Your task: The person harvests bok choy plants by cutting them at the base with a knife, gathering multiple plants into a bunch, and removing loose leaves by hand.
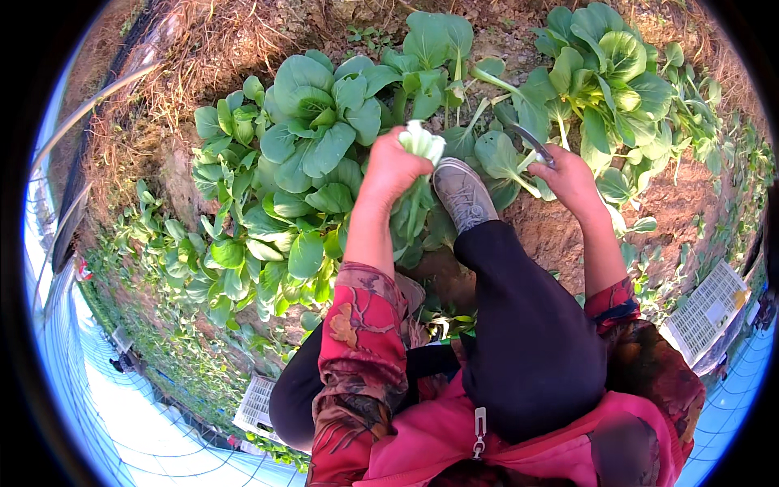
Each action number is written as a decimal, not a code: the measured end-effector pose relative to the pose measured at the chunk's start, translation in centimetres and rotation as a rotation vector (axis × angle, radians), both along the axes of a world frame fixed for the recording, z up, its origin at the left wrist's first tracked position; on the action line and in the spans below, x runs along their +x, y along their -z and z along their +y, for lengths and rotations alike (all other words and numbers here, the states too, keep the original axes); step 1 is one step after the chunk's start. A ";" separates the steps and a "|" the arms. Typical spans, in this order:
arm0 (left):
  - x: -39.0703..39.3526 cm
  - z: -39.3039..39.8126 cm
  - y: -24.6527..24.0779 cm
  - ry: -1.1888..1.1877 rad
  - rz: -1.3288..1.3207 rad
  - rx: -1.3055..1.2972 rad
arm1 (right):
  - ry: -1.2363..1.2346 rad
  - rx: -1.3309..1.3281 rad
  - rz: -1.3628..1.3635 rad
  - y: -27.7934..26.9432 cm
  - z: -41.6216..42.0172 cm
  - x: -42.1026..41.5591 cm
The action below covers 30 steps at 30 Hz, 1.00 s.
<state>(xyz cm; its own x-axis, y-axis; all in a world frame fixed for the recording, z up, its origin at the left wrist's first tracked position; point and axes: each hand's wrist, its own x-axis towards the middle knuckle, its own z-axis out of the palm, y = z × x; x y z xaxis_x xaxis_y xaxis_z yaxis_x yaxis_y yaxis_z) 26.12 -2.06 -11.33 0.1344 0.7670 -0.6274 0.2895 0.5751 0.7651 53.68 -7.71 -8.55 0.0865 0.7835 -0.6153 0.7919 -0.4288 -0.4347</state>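
My left hand [394,159] grips a head of bok choy [421,143] upside down, its pale cut base up beside the thumb and its leaves hanging below. In my right hand [567,176] is a small curved knife or sickle [533,143], its metal blade pointing up and left. Loose leaves with pale stalks [500,156] lie on the soil around the blade. Large bok choy plants [310,122] stand just left of my left hand, and another big one [614,79] grows beyond my right hand.
My shoe [464,195] is planted between my hands. A white plastic crate [706,310] stands at the right, and another [255,405] at the lower left. Dry straw [213,55] covers the ground at the upper left. Bent poles [97,100] and sheeting lie along the left edge.
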 end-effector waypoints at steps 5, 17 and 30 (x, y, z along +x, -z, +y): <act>-7.9 3.6 2.7 -0.444 0.031 0.075 | -0.091 0.156 0.188 0.9 -2.9 -2.3; -2.6 3.1 -5.1 -0.105 -0.380 -0.232 | -0.286 0.034 0.265 8.9 1.5 -11.2; -5.7 -3.1 4.6 0.194 0.534 -0.111 | -0.350 -0.196 0.247 10.4 3.8 -13.5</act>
